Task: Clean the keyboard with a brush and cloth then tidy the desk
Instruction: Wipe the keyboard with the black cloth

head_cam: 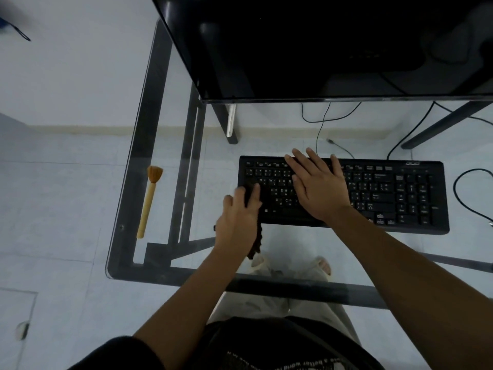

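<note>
Head view looks down through a clear glass desk with a dark metal frame beneath it and pale floor tiles showing through. At the left of the frame a brush lies flat on the glass, well apart from everything else: a slim, pale wooden handle running up to a short fan of orange-brown bristles. Right of it, near the middle, the left hand rests at the lower left corner of the keyboard, fingers curled and pressed down on a dark cloth; the cloth's rough, knobbly edge hangs below the palm over the keyboard's front edge. Just beside it the right hand lies flat and spread on the keys, fingertips reaching the top row. That keyboard is a wide, flat black plastic slab with matte keys and white legends, stretching to the right of the frame. Thin black cables loop across the floor at the far right. Along the top a glossy black shelf overhangs the scene
</note>
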